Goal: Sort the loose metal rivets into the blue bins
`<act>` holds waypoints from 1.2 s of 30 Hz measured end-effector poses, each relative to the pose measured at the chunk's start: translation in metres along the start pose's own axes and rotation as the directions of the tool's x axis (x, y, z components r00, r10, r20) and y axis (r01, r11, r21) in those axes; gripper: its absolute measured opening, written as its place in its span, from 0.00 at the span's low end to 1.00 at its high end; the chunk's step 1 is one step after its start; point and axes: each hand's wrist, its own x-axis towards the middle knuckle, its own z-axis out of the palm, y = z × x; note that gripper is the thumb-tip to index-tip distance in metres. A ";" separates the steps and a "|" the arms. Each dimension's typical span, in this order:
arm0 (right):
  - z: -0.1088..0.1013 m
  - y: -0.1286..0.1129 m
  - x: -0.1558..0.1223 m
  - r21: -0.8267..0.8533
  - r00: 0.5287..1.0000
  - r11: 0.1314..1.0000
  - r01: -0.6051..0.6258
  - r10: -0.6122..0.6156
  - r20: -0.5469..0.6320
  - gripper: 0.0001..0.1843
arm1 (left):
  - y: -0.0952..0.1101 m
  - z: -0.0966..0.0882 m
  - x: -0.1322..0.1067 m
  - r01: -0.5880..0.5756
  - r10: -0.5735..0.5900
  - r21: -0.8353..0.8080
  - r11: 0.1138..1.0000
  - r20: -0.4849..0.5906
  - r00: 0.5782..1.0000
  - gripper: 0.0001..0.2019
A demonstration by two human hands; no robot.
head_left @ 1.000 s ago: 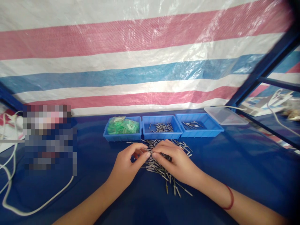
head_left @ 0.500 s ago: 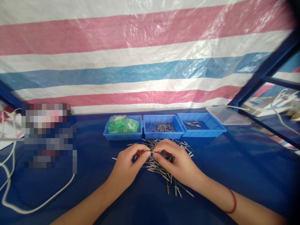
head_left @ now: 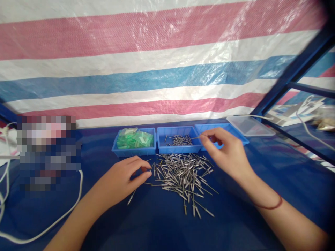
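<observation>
1. Silver-grey, one slim metal pin (head_left: 196, 137) is held clear of the loose pile (head_left: 183, 170) on the blue counter (head_left: 157, 226), its free end seen against the right side of the middle tray (head_left: 171, 150), where similar pins (head_left: 180, 140) lie
2. A person's right hand (head_left: 227, 150) pinches the pin between thumb and forefinger, tips closed on it, the hand partly hiding the right tray (head_left: 240, 134)
3. The left hand (head_left: 128, 177) waits at the pile's left edge, fingers curled, a narrow gap at the tips; whether they touch a pin cannot be told
4. The step in hand appears to be carrying a single pin near the trays; the next move would call for a steady wrist and a slight loosening of the pinch
</observation>
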 end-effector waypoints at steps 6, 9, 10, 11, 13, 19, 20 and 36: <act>-0.014 0.052 0.021 -0.390 0.994 0.916 -0.090 0.058 -0.093 0.12 | -0.025 -0.021 -0.015 0.186 -0.194 0.056 0.981 0.200 0.960 0.14; -0.010 0.047 0.017 -0.363 0.997 0.931 -0.044 0.018 -0.074 0.15 | -0.023 -0.012 -0.019 0.215 -0.229 0.079 0.973 0.261 0.938 0.14; -0.008 0.042 0.015 -0.342 0.998 0.940 -0.014 -0.006 -0.057 0.15 | -0.020 -0.009 -0.020 0.208 -0.224 0.090 0.974 0.258 0.940 0.13; -0.006 0.037 0.013 -0.320 0.999 0.947 0.017 -0.031 -0.036 0.14 | -0.017 -0.006 -0.021 0.198 -0.216 0.098 0.975 0.249 0.944 0.11; -0.001 0.025 0.008 -0.274 0.997 0.959 0.076 -0.077 0.008 0.13 | -0.011 -0.002 -0.021 0.170 -0.187 0.089 0.981 0.247 0.951 0.06; 0.010 -0.013 -0.009 -0.055 0.969 0.975 0.214 -0.204 0.139 0.08 | -0.008 -0.003 -0.016 0.126 -0.129 0.027 0.992 0.236 0.963 0.08; 0.012 -0.020 -0.013 0.002 0.962 0.974 0.225 -0.222 0.159 0.07 | -0.008 -0.004 -0.014 0.118 -0.114 0.000 0.993 0.234 0.965 0.08; 0.035 -0.063 -0.048 0.606 0.918 0.795 -0.035 -0.214 0.334 0.03 | 0.030 0.039 0.005 0.099 -0.051 -0.410 0.907 0.127 0.991 0.14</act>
